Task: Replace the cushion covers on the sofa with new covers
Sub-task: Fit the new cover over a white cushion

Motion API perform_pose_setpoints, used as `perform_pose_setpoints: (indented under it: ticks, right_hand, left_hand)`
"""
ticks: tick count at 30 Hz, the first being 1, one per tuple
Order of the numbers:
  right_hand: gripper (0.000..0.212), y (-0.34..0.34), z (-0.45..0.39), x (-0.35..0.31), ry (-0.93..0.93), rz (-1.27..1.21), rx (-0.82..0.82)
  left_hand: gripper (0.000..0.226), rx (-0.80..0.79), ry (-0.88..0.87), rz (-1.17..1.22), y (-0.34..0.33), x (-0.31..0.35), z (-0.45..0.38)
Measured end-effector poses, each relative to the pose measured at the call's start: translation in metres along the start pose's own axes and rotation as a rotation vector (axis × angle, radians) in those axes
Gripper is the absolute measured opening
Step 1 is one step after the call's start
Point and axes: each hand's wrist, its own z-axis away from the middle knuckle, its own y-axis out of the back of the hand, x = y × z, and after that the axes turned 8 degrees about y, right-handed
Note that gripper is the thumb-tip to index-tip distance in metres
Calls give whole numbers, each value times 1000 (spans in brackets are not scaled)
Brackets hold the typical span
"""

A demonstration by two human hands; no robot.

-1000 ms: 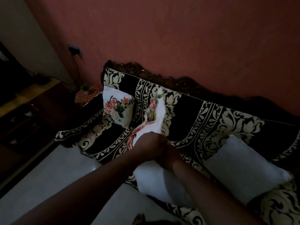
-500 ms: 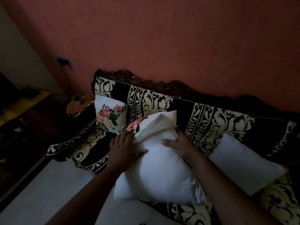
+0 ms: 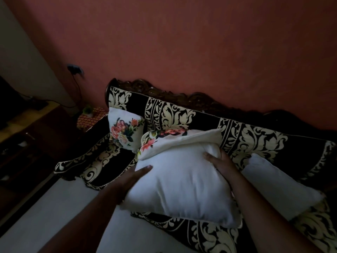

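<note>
head view, steeply down, near sofa (image 3: 255, 139)
</note>
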Motion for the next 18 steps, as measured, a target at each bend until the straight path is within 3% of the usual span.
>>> perform_pose_setpoints:
  ticks: [2, 5, 8, 10, 13, 16, 18]
  right_hand:
    - [35, 1, -1, 7, -47, 189, 2]
    - [60, -5, 0, 25, -148, 543, -33]
    - [73, -26, 6, 24, 43, 751, -72]
    - [82, -48, 11, 9, 238, 710, -138]
    - [75, -79, 14, -7, 459, 772, -247]
    - [53, -90, 13, -10, 514, 835, -148]
    - [37, -89, 11, -12, 498, 864, -58]
  left_hand:
    - [47, 105, -75, 25, -5, 1, -4]
    - [36, 188, -189, 99, -21, 4, -8]
    - [37, 278, -280, 36, -41, 5, -13]
    - [54, 386, -283, -126, -59, 9, -13]
    - [78, 538, -312, -587, -77, 12, -16]
    - [96, 559, -359, -779, -83, 12, -17]
    - [96, 584, -372, -858, -86, 9, -17]
